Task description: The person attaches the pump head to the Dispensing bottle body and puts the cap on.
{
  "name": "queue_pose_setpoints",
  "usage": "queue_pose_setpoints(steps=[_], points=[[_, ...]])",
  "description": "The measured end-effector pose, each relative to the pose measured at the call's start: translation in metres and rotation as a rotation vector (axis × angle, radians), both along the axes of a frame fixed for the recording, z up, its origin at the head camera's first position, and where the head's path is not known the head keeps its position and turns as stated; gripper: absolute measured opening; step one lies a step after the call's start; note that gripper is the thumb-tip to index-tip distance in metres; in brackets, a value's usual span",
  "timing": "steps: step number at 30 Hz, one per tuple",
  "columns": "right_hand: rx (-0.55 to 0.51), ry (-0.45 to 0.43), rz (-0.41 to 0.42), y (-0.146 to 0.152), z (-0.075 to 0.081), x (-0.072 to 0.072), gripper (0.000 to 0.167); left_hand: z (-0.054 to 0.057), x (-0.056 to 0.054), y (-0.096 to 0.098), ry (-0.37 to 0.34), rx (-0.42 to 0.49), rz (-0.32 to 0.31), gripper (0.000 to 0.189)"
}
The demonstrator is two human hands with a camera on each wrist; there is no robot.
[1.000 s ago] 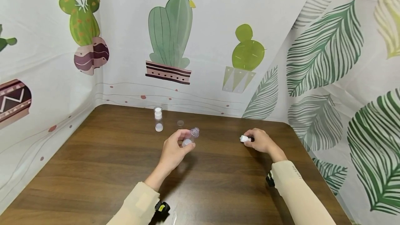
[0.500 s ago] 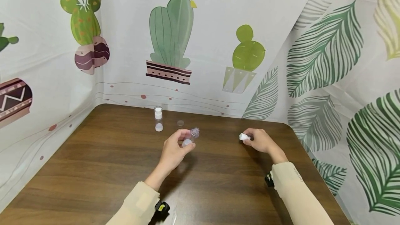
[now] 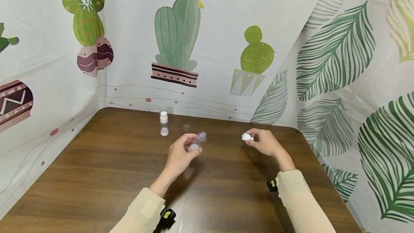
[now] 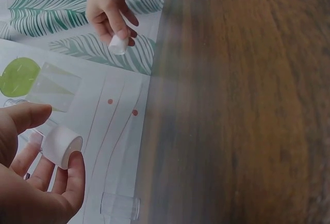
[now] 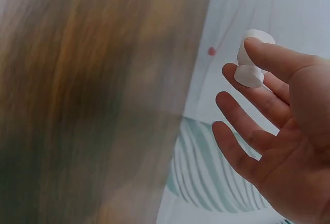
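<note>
My left hand (image 3: 181, 154) grips a small clear bottle (image 3: 201, 137) between thumb and fingers. The bottle tilts to the right, its threaded neck uncovered, and a white piece (image 4: 63, 146) fills its bottom end. To the right, above the table, my right hand (image 3: 265, 142) pinches a white pump head (image 3: 247, 137) between thumb and index finger. In the right wrist view the pump head (image 5: 249, 76) shows a wide collar and a narrower end, with the other fingers spread away from it. The two hands are apart.
A second bottle (image 3: 164, 127) with a white pump stands upright at the back of the brown wooden table (image 3: 97, 175). A clear cap (image 3: 186, 127) sits behind my left hand. Printed cloth (image 3: 220, 46) hangs along the table's back and sides.
My right hand has moved left and slightly up, toward the bottle, carrying the pump head, which now shows more clear of the fingers. My left hand and its bottle stay in place.
</note>
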State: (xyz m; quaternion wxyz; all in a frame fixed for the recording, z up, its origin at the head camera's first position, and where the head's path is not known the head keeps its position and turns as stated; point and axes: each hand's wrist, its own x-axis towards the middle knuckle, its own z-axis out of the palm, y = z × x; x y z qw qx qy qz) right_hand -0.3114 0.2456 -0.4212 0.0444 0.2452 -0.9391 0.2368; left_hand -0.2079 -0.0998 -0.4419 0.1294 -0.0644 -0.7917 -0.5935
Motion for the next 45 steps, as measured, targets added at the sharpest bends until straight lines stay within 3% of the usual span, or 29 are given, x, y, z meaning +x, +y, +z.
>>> queue_pose_setpoints(steps=[12, 26, 36, 45], points=[[-0.12, -0.009, -0.02, -0.017, 0.021, 0.018, 0.024, -0.001, 0.0, 0.001, -0.001, -0.013, -0.004, 0.038], [-0.27, 0.017, -0.043, -0.048, 0.05, 0.051, 0.026, -0.004, 0.0, 0.004, 0.004, -0.028, -0.014, 0.038], [-0.354, 0.04, 0.009, -0.075, 0.058, 0.067, 0.027, -0.004, 0.001, 0.007, -0.009, -0.026, -0.015, 0.037], [-0.385, 0.05, 0.037, -0.093, 0.057, 0.071, 0.027, -0.005, 0.001, 0.008, -0.003, -0.037, -0.023, 0.036]])
